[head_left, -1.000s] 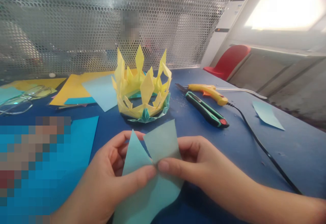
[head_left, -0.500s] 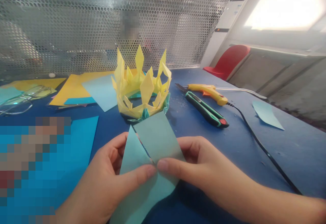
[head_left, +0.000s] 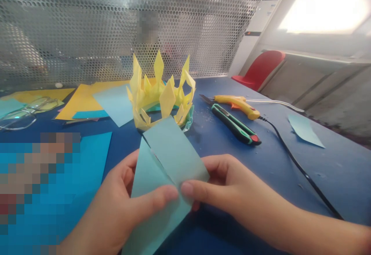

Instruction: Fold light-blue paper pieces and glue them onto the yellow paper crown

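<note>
Between my two hands is a light teal sheet of paper with a narrow slanting gap running down its upper part. My left hand grips its left side, thumb flat on the face and fingers behind. On the right edge, my right hand pinches the sheet the same way, its thumb tip close to the left one. Just beyond the paper stands a yellow folded-paper crown with pointed diamond tips; teal paper shows at its base. The sheet hides part of the crown's front.
Right of the crown lie a green and black utility knife, blade out, and a yellow glue gun with a black cord. A teal scrap lies farther right. Leftward are orange sheets, glasses and a blue sheet.
The teal paper has turned a little, its top edge tipping left and covering more of the crown's base. The slanting gap looks narrower. Both hands keep their hold.
</note>
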Motion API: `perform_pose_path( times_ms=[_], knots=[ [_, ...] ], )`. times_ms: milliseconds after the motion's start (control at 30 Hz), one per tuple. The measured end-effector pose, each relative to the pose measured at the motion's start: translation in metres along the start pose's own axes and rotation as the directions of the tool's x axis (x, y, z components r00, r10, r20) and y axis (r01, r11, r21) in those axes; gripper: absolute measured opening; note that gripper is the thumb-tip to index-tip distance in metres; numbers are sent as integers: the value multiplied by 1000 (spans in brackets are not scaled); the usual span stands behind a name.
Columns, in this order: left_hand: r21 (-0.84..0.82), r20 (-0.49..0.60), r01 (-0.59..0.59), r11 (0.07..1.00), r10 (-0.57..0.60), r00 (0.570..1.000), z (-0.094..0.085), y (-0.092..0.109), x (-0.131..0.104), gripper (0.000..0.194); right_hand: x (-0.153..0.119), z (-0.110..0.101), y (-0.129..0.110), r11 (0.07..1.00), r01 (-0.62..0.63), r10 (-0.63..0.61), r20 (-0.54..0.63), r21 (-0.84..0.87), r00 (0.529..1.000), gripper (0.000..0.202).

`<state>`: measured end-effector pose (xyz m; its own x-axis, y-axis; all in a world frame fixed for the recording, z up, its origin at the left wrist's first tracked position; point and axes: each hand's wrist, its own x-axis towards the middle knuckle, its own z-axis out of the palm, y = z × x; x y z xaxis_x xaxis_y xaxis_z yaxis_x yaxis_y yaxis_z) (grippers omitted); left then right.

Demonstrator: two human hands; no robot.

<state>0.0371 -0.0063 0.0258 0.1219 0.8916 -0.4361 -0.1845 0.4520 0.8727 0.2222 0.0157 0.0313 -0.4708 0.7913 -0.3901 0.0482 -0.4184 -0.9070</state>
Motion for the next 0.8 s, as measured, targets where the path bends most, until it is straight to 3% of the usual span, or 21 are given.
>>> perform_pose_path(
  times_ms=[267, 800],
  knots=[
    [80, -33, 46, 996, -44, 999, 2, 8, -3, 42, -2, 3, -1, 999, 19, -18, -23, 41, 1000, 25],
    [131, -103, 36, 991, -22, 994, 4, 3, -2, 42, -1, 4, -1, 994, 34, -32, -14, 105, 999, 22]
  ],
)
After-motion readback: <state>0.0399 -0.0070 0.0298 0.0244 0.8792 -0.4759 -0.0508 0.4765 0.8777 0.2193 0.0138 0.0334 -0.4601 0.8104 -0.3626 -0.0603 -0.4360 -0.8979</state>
